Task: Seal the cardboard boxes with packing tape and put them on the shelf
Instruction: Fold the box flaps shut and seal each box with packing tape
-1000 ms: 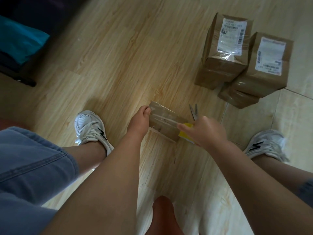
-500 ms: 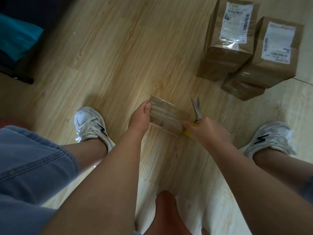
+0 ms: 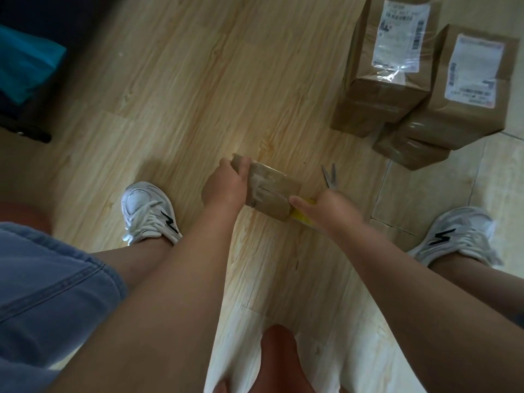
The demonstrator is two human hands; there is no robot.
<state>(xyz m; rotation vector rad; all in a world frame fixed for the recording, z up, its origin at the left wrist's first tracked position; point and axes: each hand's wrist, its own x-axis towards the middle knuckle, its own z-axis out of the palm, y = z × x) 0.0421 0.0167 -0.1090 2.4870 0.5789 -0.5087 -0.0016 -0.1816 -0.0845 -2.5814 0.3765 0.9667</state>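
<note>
Cardboard box, mid-frame: we are bracing it for taping, left grip curled round its end, right grip clutching scissors.

Indoor room, most likely a home. Light wood-grain plank floor, meeting pale tiles on the right. Dark furniture at upper left, teal fabric lying on it. Casual dress: denim shorts, white sneakers, bare legs. Small cluster of taped cardboard boxes with printed shipping labels, set directly on the floor, touching one another. Dim, soft daylight; one bright patch on the planks.
</note>
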